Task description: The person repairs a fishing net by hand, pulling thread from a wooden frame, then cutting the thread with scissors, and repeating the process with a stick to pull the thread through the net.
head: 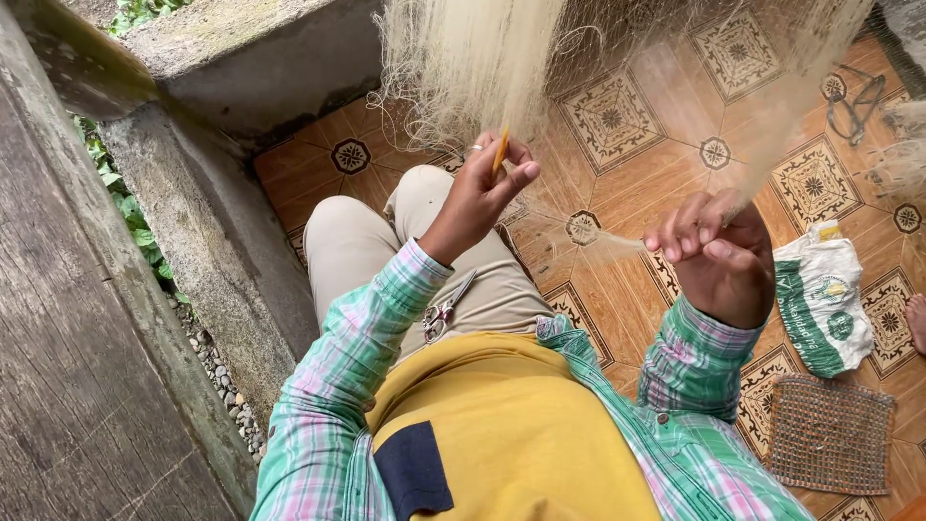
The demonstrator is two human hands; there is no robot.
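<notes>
A thin orange netting needle [500, 151] is pinched upright in the left hand [479, 198], fingers closed around it. The pale fishing net [502, 58] is gripped by the curled right hand [719, 251], a strand stretched between both. Small scissors [442, 314] are rested on the lap. A white-and-green sack [820, 304] and woven mat [830, 434] are seen on the patterned floor tiles [627, 125].

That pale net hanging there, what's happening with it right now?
A seated person works on the fishing net, which hangs in front of them. The left hand holds a thin yellow netting needle up at the mesh. The right hand pinches a gathered strand of net. Small scissors lie on the lap, and a white and green bag sits on the tiled floor.
</notes>
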